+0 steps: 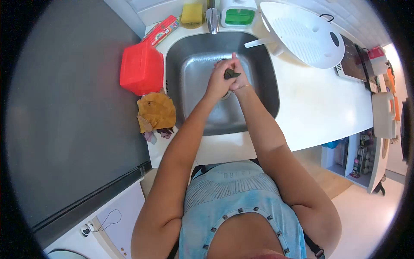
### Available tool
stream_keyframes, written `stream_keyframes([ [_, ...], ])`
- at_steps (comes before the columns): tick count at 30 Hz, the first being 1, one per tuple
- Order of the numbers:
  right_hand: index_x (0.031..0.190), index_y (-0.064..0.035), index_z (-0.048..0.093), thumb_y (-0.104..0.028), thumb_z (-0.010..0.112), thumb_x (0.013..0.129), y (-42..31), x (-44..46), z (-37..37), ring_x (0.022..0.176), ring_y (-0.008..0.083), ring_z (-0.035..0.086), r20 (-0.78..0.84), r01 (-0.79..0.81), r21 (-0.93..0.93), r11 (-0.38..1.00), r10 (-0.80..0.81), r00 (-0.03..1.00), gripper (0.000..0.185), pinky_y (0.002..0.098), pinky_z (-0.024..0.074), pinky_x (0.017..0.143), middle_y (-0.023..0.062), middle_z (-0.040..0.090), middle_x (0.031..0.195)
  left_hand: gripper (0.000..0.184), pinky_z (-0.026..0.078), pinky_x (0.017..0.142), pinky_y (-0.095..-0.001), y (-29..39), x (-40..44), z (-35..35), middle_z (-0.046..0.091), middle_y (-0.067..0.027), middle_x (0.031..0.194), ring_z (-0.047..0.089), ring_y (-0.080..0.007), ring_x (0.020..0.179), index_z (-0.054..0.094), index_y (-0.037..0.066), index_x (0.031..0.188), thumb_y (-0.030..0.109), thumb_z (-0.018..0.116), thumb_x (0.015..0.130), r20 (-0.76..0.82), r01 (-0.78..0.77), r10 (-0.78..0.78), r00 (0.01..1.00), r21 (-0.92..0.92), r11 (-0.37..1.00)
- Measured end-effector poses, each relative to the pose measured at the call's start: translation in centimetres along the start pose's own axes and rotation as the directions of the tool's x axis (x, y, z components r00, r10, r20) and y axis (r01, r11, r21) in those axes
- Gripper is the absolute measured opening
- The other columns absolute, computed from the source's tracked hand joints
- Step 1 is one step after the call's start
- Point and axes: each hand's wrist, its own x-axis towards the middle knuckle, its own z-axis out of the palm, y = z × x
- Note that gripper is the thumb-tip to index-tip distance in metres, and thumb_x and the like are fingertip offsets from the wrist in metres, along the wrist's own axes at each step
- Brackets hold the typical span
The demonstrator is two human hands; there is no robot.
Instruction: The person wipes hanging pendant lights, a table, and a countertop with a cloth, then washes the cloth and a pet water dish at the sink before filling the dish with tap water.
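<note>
Both my hands are pressed together over the grey metal sink (189, 103), a little below the faucet (212, 20). Between the palms sits a dark green, crumpled piece (231, 74), either leaf or cloth; I cannot tell which. My left hand (218, 79) curls against it from the left, its fingers partly overlapping the other hand. From the right, my right hand (243, 77) closes on the same piece, with one finger pointing up toward the faucet. Part of the piece is hidden inside the hands. The drain (225, 96) shows partly beneath them.
Left of the sink are a red plastic container (142, 69) and a brown-yellow cloth (156, 113). A yellow sponge (192, 15) and a white dispenser with green liquid (238, 16) stand behind. A white drying rack (302, 34) leans at the right, its spout over the rim.
</note>
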Motion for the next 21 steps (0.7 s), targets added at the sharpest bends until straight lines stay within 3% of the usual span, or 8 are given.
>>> stream_keyframes([
  [2, 0.085, -0.0058, 0.056, -0.068, 0.035, 0.083, -1.1, -1.1, 2.8, 0.073, 0.0207, 0.060, -0.076, -0.033, -0.086, 0.996, 0.026, 0.997, 0.066, 0.0340, 0.0496, 0.068, 0.0081, 0.060, 0.076, 0.042, 0.044, 0.079, -0.0300, 0.1, -1.0, 0.6, 0.056, -0.0095, 0.092, 0.055, -0.0197, 0.087, 0.055, 0.009, 0.107, 0.001, 0.070, 0.069, -0.228, -0.243, 0.297, 0.927, 0.235, 0.941],
  [5, 0.065, -0.0091, 0.045, -0.068, 0.036, 0.083, -1.9, -2.1, 6.6, 0.055, 0.0158, 0.047, -0.379, 0.186, -0.151, 0.971, -0.230, 0.896, 0.062, 0.0281, 0.0440, 0.056, 0.0027, 0.046, 0.060, 0.020, 0.044, 0.080, -0.0295, -0.1, -2.1, 0.3, 0.054, -0.0079, 0.092, 0.056, -0.0200, 0.088, 0.055, 0.005, 0.099, 0.016, 0.062, 0.084, -0.295, 0.163, -0.282, 0.913, -0.368, 0.915],
  [7, 0.062, -0.0101, 0.043, -0.067, 0.036, 0.084, -2.4, -2.9, 6.6, 0.054, 0.0158, 0.047, -0.206, 0.216, -0.174, 0.961, -0.250, 0.946, 0.061, 0.0274, 0.0421, 0.054, 0.0024, 0.045, 0.059, 0.028, 0.048, 0.079, -0.0336, 0.6, -1.8, -0.3, 0.057, -0.0074, 0.092, 0.057, -0.0203, 0.089, 0.053, 0.003, 0.095, 0.031, 0.049, 0.094, -0.069, 0.336, -0.732, 0.678, -0.856, 0.393],
  [10, 0.062, -0.0083, 0.048, -0.057, 0.038, 0.089, -2.0, -4.4, 7.5, 0.049, 0.0129, 0.039, -0.107, 0.217, -0.290, 0.932, -0.257, 0.961, 0.057, 0.0259, 0.0374, 0.053, 0.0028, 0.041, 0.053, 0.028, 0.050, 0.078, -0.0368, -0.7, -1.1, -0.6, 0.058, -0.0080, 0.091, 0.058, -0.0203, 0.087, 0.051, 0.003, 0.101, 0.030, 0.050, 0.093, 0.241, 0.454, -0.720, 0.651, -0.884, 0.115],
  [14, 0.115, -0.0038, 0.052, -0.026, 0.051, 0.092, 0.3, -5.4, 8.1, 0.077, 0.0143, 0.058, 0.058, 0.334, -0.733, 0.593, -0.434, 0.899, 0.032, 0.0286, 0.0460, 0.069, 0.0029, 0.057, 0.088, 0.032, 0.047, 0.077, -0.0350, -0.8, 1.0, -0.2, 0.057, -0.0075, 0.086, 0.056, -0.0177, 0.082, 0.051, 0.004, 0.103, 0.034, 0.050, 0.092, 0.077, 0.448, -0.764, 0.641, -0.846, 0.290],
  [17, 0.120, -0.0068, 0.046, -0.012, 0.061, 0.085, 0.8, -5.5, 5.7, 0.092, 0.0156, 0.059, 0.070, 0.293, -0.951, 0.095, -0.861, 0.503, 0.038, 0.0266, 0.0483, 0.071, 0.0038, 0.056, 0.104, 0.027, 0.048, 0.072, -0.0294, 2.4, 2.6, -0.7, 0.059, -0.0084, 0.086, 0.057, -0.0152, 0.080, 0.053, 0.002, 0.111, 0.019, 0.054, 0.090, -0.008, 0.271, -0.436, 0.900, -0.774, 0.573],
  [19, 0.111, -0.0066, 0.051, -0.011, 0.067, 0.079, -1.6, -8.3, 7.3, 0.086, 0.0129, 0.056, -0.133, -0.068, -0.498, 0.864, 0.002, 0.991, 0.036, 0.0271, 0.0482, 0.073, 0.0027, 0.059, 0.094, 0.027, 0.048, 0.071, -0.0287, 4.6, 3.3, -1.2, 0.059, -0.0080, 0.086, 0.056, -0.0144, 0.080, 0.054, 0.002, 0.112, 0.017, 0.055, 0.089, 0.149, 0.365, -0.358, 0.922, -0.645, 0.672],
  [21, 0.104, -0.0081, 0.053, -0.010, 0.068, 0.078, -2.0, -8.3, 7.6, 0.081, 0.0120, 0.056, -0.147, -0.116, -0.528, 0.841, 0.044, 0.988, 0.030, 0.0252, 0.0471, 0.067, 0.0027, 0.059, 0.090, 0.028, 0.047, 0.071, -0.0279, 6.1, 3.9, -1.6, 0.060, -0.0077, 0.085, 0.055, -0.0136, 0.079, 0.055, 0.003, 0.113, 0.015, 0.055, 0.088, 0.314, 0.425, -0.300, 0.901, -0.496, 0.757],
])
